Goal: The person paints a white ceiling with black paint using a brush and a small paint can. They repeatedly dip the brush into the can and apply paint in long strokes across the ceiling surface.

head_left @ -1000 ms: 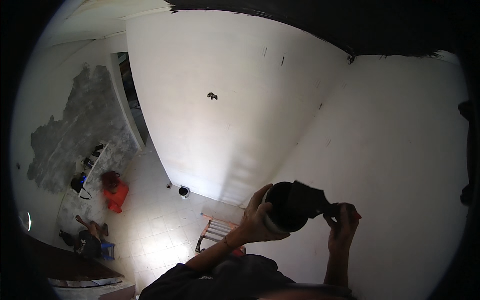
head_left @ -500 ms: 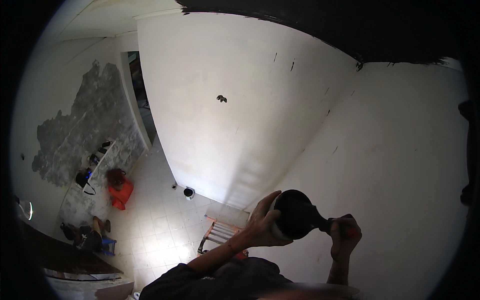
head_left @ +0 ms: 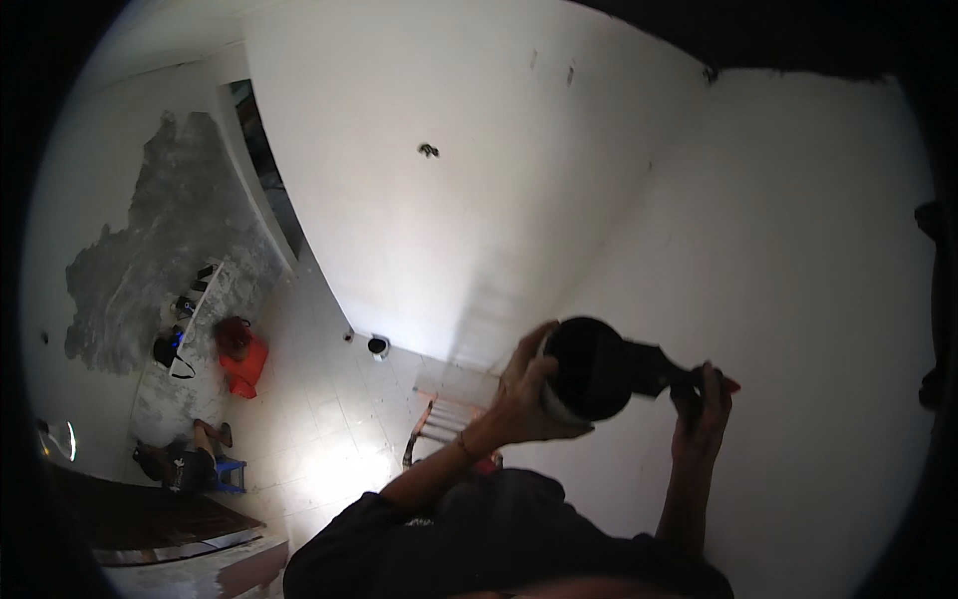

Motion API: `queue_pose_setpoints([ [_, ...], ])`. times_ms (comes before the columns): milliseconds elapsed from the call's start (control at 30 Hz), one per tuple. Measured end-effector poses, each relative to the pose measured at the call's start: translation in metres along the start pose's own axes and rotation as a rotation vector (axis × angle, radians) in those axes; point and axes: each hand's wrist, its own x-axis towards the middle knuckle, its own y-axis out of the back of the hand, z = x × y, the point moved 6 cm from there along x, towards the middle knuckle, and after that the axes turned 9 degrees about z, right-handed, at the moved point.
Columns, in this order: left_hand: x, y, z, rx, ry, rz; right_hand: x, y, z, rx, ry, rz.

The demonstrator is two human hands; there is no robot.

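My left hand is closed around the side of a pale paint can, its fingers and thumb spread along the wall. The can's mouth faces up toward me and looks black inside. In my right hand is a wide, flat paintbrush, gripped by its handle, with a reddish end showing past the fingers. The brush lies level, its dark bristle end reaching over the can's right rim. Against the black inside, I cannot tell where the bristles end.
Below me stands a ladder. Another paint can is on the tiled floor by the white wall. Black paint covers the area overhead. At left are a person in orange-red, another beside a blue stool, and a cluttered ledge.
The view has tilted downward, and my hands and the can appear higher in it. My right hand has turned from a fist to a fingertip hold on the brush, which is now more level.
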Motion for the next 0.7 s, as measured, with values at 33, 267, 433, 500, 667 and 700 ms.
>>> queue_pose_setpoints([
  [33, 0.001, 0.001, 0.000, 0.001, 0.011, -0.001, 0.003, 0.009, 0.014, 0.146, -0.210, 0.084],
  [267, 0.020, 0.001, 0.018, 0.009, -0.026, 0.041, 0.000, 0.023, 0.023, 0.522, -0.311, 0.012],
  [433, 0.027, -0.001, 0.020, -0.003, -0.057, 0.031, 0.001, 0.020, 0.001, 0.562, -0.223, -0.105],
  [500, 0.026, -0.002, 0.019, -0.002, -0.057, 0.025, 0.000, 0.017, 0.004, 0.749, -0.405, -0.038],
  [667, 0.018, -0.002, 0.015, 0.039, 0.028, -0.018, -0.002, 0.009, -0.005, 0.477, -0.322, -0.023],
  [700, 0.015, 0.000, 0.015, 0.041, 0.027, -0.002, -0.001, 0.009, -0.012, 0.167, -0.157, -0.039],
])
